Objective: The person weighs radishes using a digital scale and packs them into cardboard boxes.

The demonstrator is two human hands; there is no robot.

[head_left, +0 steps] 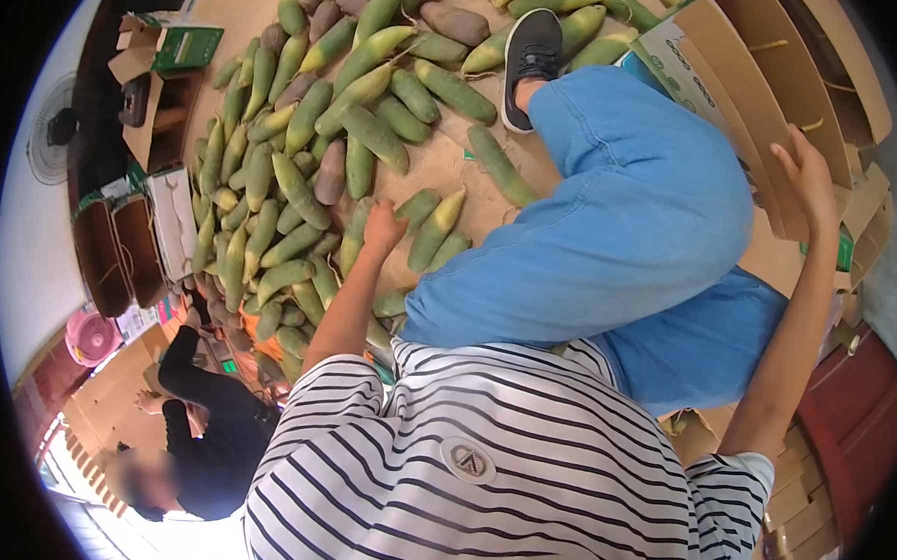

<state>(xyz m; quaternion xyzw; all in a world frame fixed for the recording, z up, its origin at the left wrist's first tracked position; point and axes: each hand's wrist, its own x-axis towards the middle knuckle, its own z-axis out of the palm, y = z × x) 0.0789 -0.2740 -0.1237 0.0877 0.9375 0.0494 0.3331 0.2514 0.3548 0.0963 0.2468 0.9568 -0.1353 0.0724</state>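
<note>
A large heap of green radishes, some with yellowish tips and some purplish brown, lies on a cardboard-covered floor. Down among them at the near right side of the pile is my left hand, its fingers curled round a green radish. Another green radish lies just to the right of it. Far to the right, my right hand is beside the upright wall of an open cardboard box, with thumb and fingers spread apart at the wall's edge.
My bent leg in blue jeans and my black shoe stand between pile and box. At lower left a person in black sits by the heap. Open boxes, a pink fan and a grey fan line the left side.
</note>
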